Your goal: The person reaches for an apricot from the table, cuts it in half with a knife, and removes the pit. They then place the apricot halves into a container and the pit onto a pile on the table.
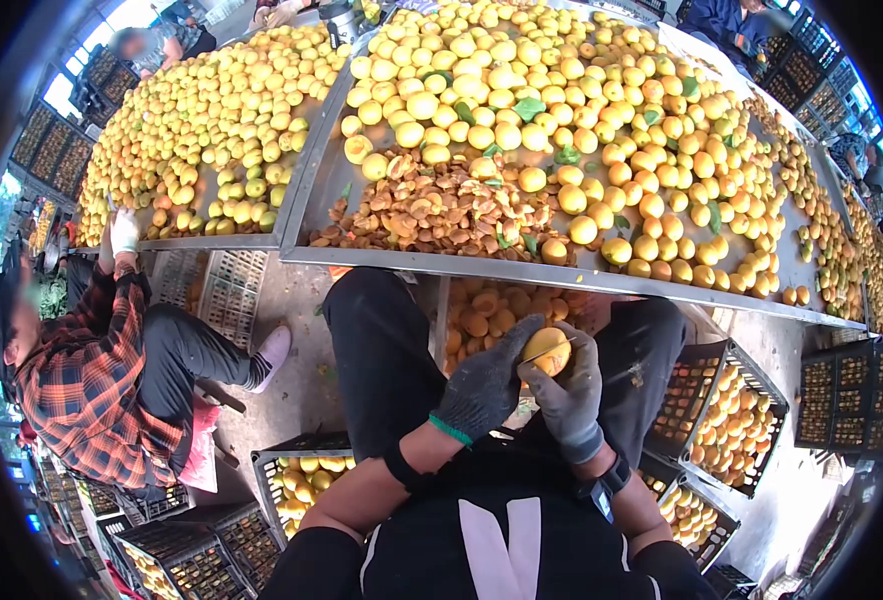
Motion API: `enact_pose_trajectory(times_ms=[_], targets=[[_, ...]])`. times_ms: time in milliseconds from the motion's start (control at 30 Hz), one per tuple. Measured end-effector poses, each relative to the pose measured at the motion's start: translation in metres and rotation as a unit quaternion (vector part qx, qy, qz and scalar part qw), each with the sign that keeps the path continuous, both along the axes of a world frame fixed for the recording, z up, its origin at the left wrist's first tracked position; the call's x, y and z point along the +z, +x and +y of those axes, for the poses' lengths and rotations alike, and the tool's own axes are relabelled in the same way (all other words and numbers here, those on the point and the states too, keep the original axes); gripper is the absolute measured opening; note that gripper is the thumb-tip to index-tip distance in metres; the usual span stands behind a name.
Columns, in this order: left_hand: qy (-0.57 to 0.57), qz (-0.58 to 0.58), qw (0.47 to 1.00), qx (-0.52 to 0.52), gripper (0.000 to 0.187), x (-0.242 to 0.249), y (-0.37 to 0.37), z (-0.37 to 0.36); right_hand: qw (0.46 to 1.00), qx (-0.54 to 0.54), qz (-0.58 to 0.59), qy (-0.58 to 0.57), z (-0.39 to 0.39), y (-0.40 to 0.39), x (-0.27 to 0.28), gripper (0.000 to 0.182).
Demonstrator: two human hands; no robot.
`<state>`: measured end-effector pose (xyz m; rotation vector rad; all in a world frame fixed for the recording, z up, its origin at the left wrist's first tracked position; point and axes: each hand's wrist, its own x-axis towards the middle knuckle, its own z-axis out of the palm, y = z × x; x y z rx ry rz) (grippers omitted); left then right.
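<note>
Above my lap, between my knees, both gloved hands meet at a yellow-orange apricot (549, 358). My right hand (570, 400), in a grey glove, is closed round the fruit from the right and below. My left hand (484, 382), in a darker glove with a green cuff, is closed close against its left side. A thin knife blade (547, 350) crosses the apricot's face and seems to come from my left hand; its handle is hidden in the fingers. Below them, a crate of apricots (479, 318) sits between my legs, partly covered by my hands.
A metal-rimmed table (412, 257) stands ahead, heaped with whole apricots (522, 70) and a pile of brownish pitted pieces or stones (442, 208). Crates of apricots (737, 420) stand right, another crate (307, 480) left. A person in a plaid shirt (97, 370) sits at left.
</note>
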<state>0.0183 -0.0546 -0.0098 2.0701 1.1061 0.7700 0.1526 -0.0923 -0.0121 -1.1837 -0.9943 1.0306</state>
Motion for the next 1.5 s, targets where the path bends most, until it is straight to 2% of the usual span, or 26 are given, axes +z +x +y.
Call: enact_pose_trajectory(times_ms=[67, 200, 267, 300, 400, 533, 600, 633, 700, 733, 767, 800, 833, 867, 933, 967, 1000, 1033, 1133, 1167, 1300, 1367, 1400, 1433, 1467, 1500], targets=[[-0.052, -0.021, 0.998, -0.013, 0.067, -0.002, -0.001, -0.001, 0.997, 0.003, 0.075, -0.028, 0.000, -0.001, 0.002, 0.054], [-0.043, -0.059, 0.997, -0.033, 0.068, -0.018, 0.000, 0.006, 0.984, 0.033, 0.148, -0.094, 0.007, 0.009, -0.002, 0.055], [-0.115, 0.102, 0.988, -0.022, 0.076, -0.024, -0.003, 0.010, 0.984, 0.058, -0.158, -0.058, 0.014, 0.017, -0.019, 0.057], [-0.115, 0.101, 0.988, -0.023, 0.076, -0.016, -0.002, 0.011, 0.978, 0.039, -0.192, -0.071, 0.014, 0.012, -0.001, 0.050], [-0.131, 0.155, 0.979, 0.002, 0.079, 0.006, 0.000, 0.010, 0.970, 0.032, -0.228, -0.082, 0.012, 0.014, 0.005, 0.052], [-0.095, 0.075, 0.992, -0.023, 0.073, 0.003, -0.005, 0.004, 0.972, 0.020, -0.235, -0.009, 0.006, 0.010, 0.003, 0.055], [-0.097, 0.041, 0.994, -0.020, 0.074, 0.001, -0.004, 0.002, 0.995, 0.021, -0.083, -0.046, 0.005, 0.006, 0.003, 0.052], [-0.104, 0.020, 0.994, -0.032, 0.072, -0.001, -0.005, 0.003, 0.995, 0.023, -0.083, -0.045, 0.004, 0.006, 0.003, 0.052], [-0.111, 0.000, 0.993, -0.041, 0.070, -0.005, -0.008, 0.006, 0.980, 0.051, 0.138, -0.136, 0.001, 0.007, 0.001, 0.051], [-0.129, -0.028, 0.991, -0.033, 0.067, -0.007, -0.013, 0.011, 0.980, 0.052, 0.138, -0.135, -0.001, 0.006, 0.001, 0.051], [-0.146, -0.057, 0.987, -0.025, 0.064, -0.009, -0.014, 0.015, 0.994, 0.093, -0.046, -0.035, -0.002, 0.004, 0.002, 0.051], [-0.145, -0.057, 0.987, -0.026, 0.064, -0.012, -0.014, 0.018, 0.963, 0.128, -0.228, 0.065, -0.002, 0.003, 0.001, 0.050], [-0.149, -0.062, 0.986, -0.040, 0.062, -0.016, -0.015, 0.017, 0.988, 0.132, 0.043, -0.074, -0.004, 0.001, 0.000, 0.052], [-0.151, -0.066, 0.985, -0.050, 0.061, -0.018, -0.018, 0.017, 0.978, 0.090, 0.138, -0.131, -0.001, 0.002, 0.000, 0.050], [-0.130, -0.028, 0.990, -0.052, 0.063, -0.005, -0.022, 0.018, 0.950, 0.130, 0.237, -0.158, 0.003, 0.008, -0.001, 0.046], [-0.216, -0.043, 0.975, -0.036, 0.065, 0.001, -0.023, 0.017, 0.951, 0.126, 0.237, -0.156, 0.003, 0.011, -0.003, 0.046], [-0.301, -0.058, 0.952, -0.020, 0.067, 0.007, -0.024, 0.017, 0.926, 0.121, 0.310, -0.176, 0.003, 0.014, -0.006, 0.046], [-0.246, -0.056, 0.968, -0.022, 0.073, 0.007, -0.027, 0.016, 0.896, 0.115, 0.382, -0.196, 0.001, 0.016, -0.010, 0.047], [-0.301, -0.022, 0.953, -0.008, 0.079, 0.023, -0.030, 0.012, 0.857, 0.097, 0.454, -0.224, 0.006, 0.016, -0.017, 0.051], [-0.138, -0.040, 0.989, -0.023, 0.085, 0.005, -0.032, 0.007, 0.856, 0.083, 0.458, -0.225, 0.004, 0.016, -0.014, 0.049], [-0.228, 0.009, 0.974, 0.016, 0.079, 0.025, -0.035, 0.007, 0.861, 0.116, 0.458, -0.187, -0.001, 0.020, -0.012, 0.041], [-0.209, -0.011, 0.977, 0.045, 0.070, 0.019, -0.040, 0.006, 0.912, 0.135, 0.341, -0.186, -0.005, 0.029, -0.008, 0.043], [-0.208, -0.011, 0.977, 0.040, 0.070, 0.026, -0.043, 0.008, 0.913, 0.131, 0.341, -0.184, -0.003, 0.032, -0.002, 0.043], [-0.368, -0.095, 0.924, 0.028, 0.067, 0.038, -0.048, 0.009, 0.924, 0.157, 0.318, -0.142, 0.001, 0.036, 0.006, 0.048], [-0.516, -0.174, 0.839, 0.016, 0.065, 0.046, -0.052, 0.010, 0.933, 0.183, 0.294, -0.100, 0.003, 0.039, 0.010, 0.055], [-0.539, -0.186, 0.822, 0.011, 0.061, 0.045, -0.055, 0.008, 0.918, 0.198, 0.331, -0.095, 0.000, 0.045, 0.005, 0.067]])
